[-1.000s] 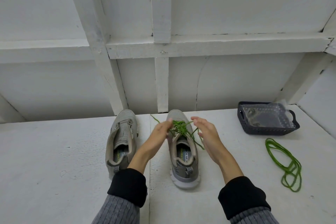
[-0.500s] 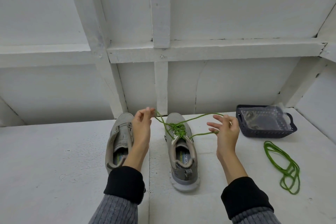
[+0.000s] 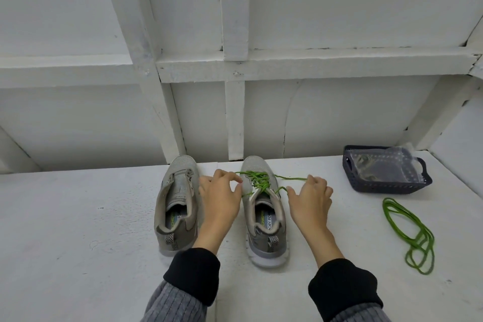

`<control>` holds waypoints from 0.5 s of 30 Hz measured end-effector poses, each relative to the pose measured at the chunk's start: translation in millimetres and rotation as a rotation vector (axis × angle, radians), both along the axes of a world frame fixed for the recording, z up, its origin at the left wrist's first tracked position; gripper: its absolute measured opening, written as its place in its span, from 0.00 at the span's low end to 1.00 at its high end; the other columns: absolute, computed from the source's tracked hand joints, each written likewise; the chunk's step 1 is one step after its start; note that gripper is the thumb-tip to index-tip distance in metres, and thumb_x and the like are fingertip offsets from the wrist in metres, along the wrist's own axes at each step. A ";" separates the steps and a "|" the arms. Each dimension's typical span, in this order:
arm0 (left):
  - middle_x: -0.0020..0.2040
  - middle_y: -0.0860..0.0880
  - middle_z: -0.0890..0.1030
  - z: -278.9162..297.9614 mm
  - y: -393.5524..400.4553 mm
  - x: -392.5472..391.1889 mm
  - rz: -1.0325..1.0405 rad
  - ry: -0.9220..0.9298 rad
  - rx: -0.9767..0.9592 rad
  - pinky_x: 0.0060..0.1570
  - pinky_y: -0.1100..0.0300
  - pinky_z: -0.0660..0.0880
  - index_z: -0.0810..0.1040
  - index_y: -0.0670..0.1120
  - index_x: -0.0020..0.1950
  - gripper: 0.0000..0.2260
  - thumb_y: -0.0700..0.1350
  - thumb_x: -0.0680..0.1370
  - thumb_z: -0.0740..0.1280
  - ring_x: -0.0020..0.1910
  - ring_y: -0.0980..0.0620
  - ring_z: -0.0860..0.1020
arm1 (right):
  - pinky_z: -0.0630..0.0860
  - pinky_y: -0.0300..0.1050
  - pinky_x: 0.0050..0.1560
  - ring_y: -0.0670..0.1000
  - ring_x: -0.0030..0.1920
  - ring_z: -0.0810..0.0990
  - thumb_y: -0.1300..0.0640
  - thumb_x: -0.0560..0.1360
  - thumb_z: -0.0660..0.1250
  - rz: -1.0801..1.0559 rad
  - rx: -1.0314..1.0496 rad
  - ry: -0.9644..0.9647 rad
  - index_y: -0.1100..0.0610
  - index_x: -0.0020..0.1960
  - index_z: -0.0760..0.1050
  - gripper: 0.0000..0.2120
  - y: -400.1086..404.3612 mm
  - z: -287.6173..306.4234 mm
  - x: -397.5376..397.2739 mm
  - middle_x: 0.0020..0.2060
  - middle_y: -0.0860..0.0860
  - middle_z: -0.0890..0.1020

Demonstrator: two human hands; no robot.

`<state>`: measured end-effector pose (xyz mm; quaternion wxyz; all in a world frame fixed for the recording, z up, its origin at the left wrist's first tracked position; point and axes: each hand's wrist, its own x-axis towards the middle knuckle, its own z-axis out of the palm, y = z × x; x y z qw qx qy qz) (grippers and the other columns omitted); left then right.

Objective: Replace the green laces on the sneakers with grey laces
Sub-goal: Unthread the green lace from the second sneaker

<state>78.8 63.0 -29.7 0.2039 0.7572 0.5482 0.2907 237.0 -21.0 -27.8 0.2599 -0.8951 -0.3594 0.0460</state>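
Note:
Two grey sneakers stand side by side, toes toward the wall. The left sneaker [image 3: 177, 204] has no lace. The right sneaker [image 3: 264, 214] carries a green lace [image 3: 257, 180] loosened across its front eyelets. My left hand [image 3: 220, 196] lies between the shoes and pinches the lace's left strand. To the right of that shoe, my right hand [image 3: 311, 198] pinches the right strand. A second green lace [image 3: 407, 232] lies loose in loops on the surface at the right.
A dark plastic basket [image 3: 386, 185] holding a clear plastic bag sits at the back right. The white surface [image 3: 78, 230] ends at a white framed wall just behind the shoes.
Both hands had spread outward and up, pulling the lace strands away from the right sneaker. Now they have come back down close to the shoe, still holding the strands.

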 end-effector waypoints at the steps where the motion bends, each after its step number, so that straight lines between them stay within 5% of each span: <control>1: 0.48 0.59 0.77 3.6 -1.0 0.7 -0.045 -0.109 -0.014 0.47 0.61 0.61 0.80 0.53 0.48 0.03 0.47 0.79 0.66 0.50 0.53 0.66 | 0.64 0.51 0.61 0.58 0.65 0.64 0.50 0.77 0.66 0.050 0.059 -0.002 0.59 0.69 0.68 0.23 1.6 3.3 -2.3 0.66 0.56 0.68; 4: 0.41 0.56 0.80 9.4 -6.7 3.9 -0.172 -0.325 -0.149 0.40 0.65 0.70 0.80 0.51 0.44 0.02 0.45 0.77 0.69 0.38 0.58 0.75 | 0.66 0.34 0.49 0.50 0.52 0.74 0.57 0.75 0.69 0.278 0.284 0.191 0.52 0.50 0.78 0.04 6.2 9.4 -9.1 0.51 0.52 0.77; 7: 0.37 0.55 0.80 5.5 -12.0 5.3 -0.211 -0.250 -0.152 0.39 0.67 0.72 0.80 0.51 0.40 0.05 0.49 0.74 0.72 0.35 0.62 0.76 | 0.68 0.25 0.37 0.42 0.37 0.75 0.60 0.73 0.71 0.370 0.302 0.284 0.52 0.41 0.76 0.06 5.6 7.5 -14.9 0.40 0.52 0.79; 15: 0.45 0.57 0.75 -11.6 -14.9 2.2 -0.142 -0.147 0.080 0.42 0.57 0.73 0.78 0.51 0.40 0.08 0.52 0.77 0.69 0.47 0.56 0.74 | 0.75 0.42 0.41 0.48 0.38 0.77 0.56 0.76 0.68 0.293 0.328 0.060 0.57 0.43 0.78 0.05 2.5 -4.8 -13.5 0.37 0.49 0.79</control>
